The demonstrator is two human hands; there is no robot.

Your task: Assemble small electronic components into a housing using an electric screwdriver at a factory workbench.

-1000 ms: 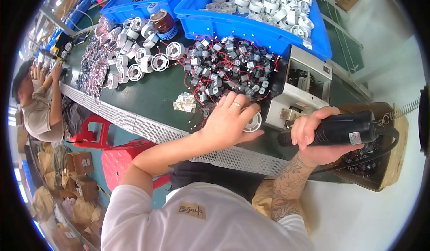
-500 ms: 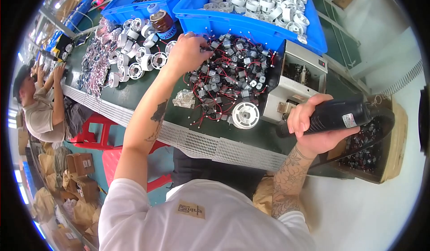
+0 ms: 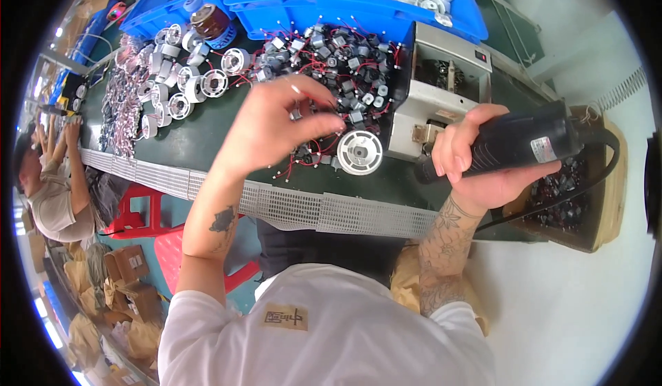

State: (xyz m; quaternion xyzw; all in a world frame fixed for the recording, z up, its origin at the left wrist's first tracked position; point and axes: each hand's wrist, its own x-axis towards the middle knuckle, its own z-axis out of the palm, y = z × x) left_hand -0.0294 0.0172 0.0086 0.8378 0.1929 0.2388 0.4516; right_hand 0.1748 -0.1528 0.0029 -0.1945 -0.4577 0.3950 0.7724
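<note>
My left hand (image 3: 265, 127), somewhat blurred, is over the near left part of a heap of small grey motors (image 3: 355, 62) with red and black wires. Its thumb and index finger curve apart, and I see nothing gripped between them. Just right of the fingertips, a white round plastic housing (image 3: 360, 153) lies flat on the table by the heap's near edge. My right hand (image 3: 476, 158) is wrapped round a black electric screwdriver (image 3: 524, 141), held roughly level with its front end toward the left. Its tip is hard to make out.
A metal screw feeder (image 3: 441, 89) stands right of the heap. Blue bins (image 3: 331, 3) line the back, beside a drink bottle (image 3: 210, 24). White rings (image 3: 181, 105) and wire bundles (image 3: 124, 103) lie left. A carton (image 3: 593, 207) of parts sits right; a co-worker (image 3: 52, 193) works far left.
My left hand has come back from the heap's far left edge toward me and the white housing, its fingers now apart. My right hand still grips the screwdriver. The whole view has shifted slightly.
</note>
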